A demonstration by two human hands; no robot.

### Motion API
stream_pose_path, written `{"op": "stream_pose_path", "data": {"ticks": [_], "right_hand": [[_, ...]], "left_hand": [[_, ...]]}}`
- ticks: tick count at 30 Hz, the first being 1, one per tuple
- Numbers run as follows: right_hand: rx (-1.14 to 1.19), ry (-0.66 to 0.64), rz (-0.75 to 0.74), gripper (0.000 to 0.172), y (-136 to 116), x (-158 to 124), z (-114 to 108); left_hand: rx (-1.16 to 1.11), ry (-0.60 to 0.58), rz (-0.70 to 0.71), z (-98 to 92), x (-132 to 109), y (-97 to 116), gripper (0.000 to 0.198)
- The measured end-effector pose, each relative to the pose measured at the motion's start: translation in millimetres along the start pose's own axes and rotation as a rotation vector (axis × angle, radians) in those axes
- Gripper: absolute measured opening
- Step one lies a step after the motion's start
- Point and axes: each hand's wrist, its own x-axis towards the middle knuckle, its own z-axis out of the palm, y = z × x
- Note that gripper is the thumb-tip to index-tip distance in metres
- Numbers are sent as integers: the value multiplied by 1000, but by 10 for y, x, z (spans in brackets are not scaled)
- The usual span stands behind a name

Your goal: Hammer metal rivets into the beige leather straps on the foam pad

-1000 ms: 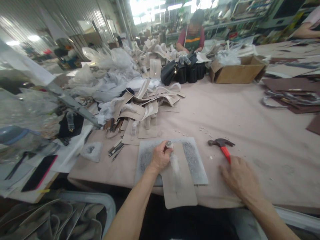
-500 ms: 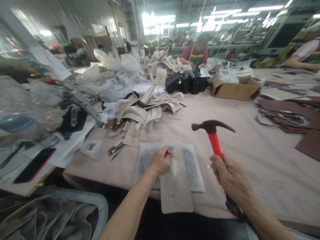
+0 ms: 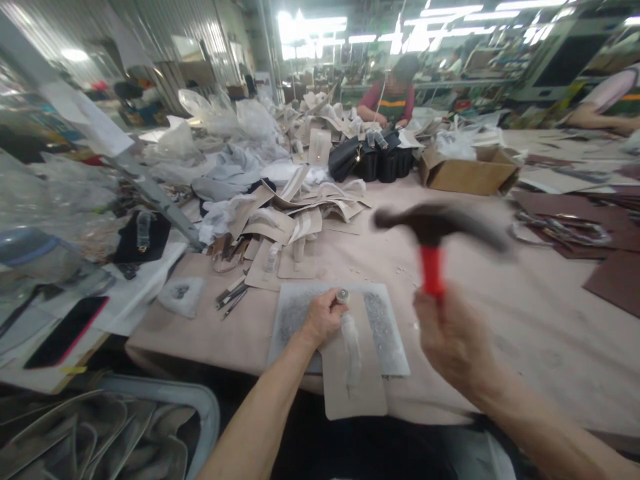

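My left hand (image 3: 324, 319) is closed around a short metal punch (image 3: 343, 295), its round top facing up. The punch stands at the upper end of a beige leather panel (image 3: 367, 373), which carries a strip wrapped in clear plastic (image 3: 352, 347). Beneath the panel lies a pale, heavily pitted board (image 3: 295, 313), and the panel's near end hangs past the table edge. In my right hand (image 3: 453, 340) is a claw hammer (image 3: 433, 267) with a red handle, raised to the right of the board and smeared by motion. What the punch's lower tip touches is hidden.
Beige panels (image 3: 305, 220) pile up behind the board. Several pen-like tools (image 3: 233, 293) and a small plastic bag (image 3: 181, 297) lie left. Farther off are black bags (image 3: 373, 160), a cardboard box (image 3: 467, 170) and a co-worker (image 3: 390, 100). A grey bin (image 3: 207, 413) stands lower left.
The hammer has swung up and nearer to me, turning blurred. My left hand keeps the punch in nearly the same place on the panel.
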Motion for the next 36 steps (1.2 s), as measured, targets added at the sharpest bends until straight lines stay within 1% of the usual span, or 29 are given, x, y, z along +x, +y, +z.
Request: {"op": "stream_pose_path", "data": {"ticks": [2,3,4,6,8,10,12,13,14,15,16,17,18,19,20,21,22,23,24,25,27,28,30,31,33,34,36], "right_hand": [[-155,-350,-34,24,164,-138,129],[-208,-481,-23,23,244,-190,172],[-251,-559,7,21,317,-224,196],[-287,-605,102,22,452,-246,200],[-265,-616,223,27,613,-237,177],[-260,-632,353,30,836,-238,161],[-350,-654,482,32,1088,-274,164],[-432,-652,519,33,1195,-306,174],[-517,-624,511,33,1271,-346,193],[-588,-564,455,34,1304,-391,220],[-623,-480,353,34,1287,-439,260],[-608,-395,210,36,1219,-486,312],[-552,-327,45,39,1106,-528,378],[-469,-300,-121,45,960,-563,457],[-378,-332,-272,51,797,-589,546],[-308,-404,-407,54,631,-604,640],[-266,-490,-517,53,476,-610,734],[-256,-560,-596,47,342,-605,821],[-279,-595,-641,39,234,-593,895],[-326,-596,-654,30,152,-573,949],[-447,-528,-614,19,52,-517,986],[-502,-489,-574,16,25,-485,966],[-583,-444,-475,12,-8,-424,860],[-606,-442,-418,11,-19,-401,787],[-611,-475,-291,7,-31,-387,647],[-586,-516,-220,8,-33,-401,594],[-492,-608,-61,16,-24,-476,547]], "left_hand": [[15,-11,-20,3,-1,2,13],[19,-15,-22,5,-3,5,13],[17,-17,-19,6,-4,10,13],[3,-12,5,8,-8,21,15],[-14,-9,20,7,-11,31,15],[-26,-16,18,3,-10,35,13],[-36,-20,3,-3,-6,36,11],[-43,-19,-6,-7,-3,37,12],[-53,-17,-15,-12,-1,40,12],[-65,-13,-25,-16,0,45,12],[-79,-7,-36,-20,-1,53,13],[-93,-2,-47,-23,-2,63,13],[-106,3,-57,-22,-4,73,13],[-118,10,-67,-18,-5,81,14],[-129,18,-79,-9,-5,86,15],[-143,26,-97,2,-2,86,17],[-164,37,-124,15,6,81,19],[-190,53,-160,25,20,73,22],[-224,80,-202,30,39,64,23],[-267,125,-246,23,65,61,24],[-370,254,-312,-38,125,96,26],[-414,328,-320,-95,154,144,27],[-438,433,-273,-247,197,308,28],[-411,449,-221,-330,206,413,28],[-318,417,-101,-466,200,618,27],[-283,381,-58,-502,184,695,26],[-268,309,-31,-487,130,757,24]]}}
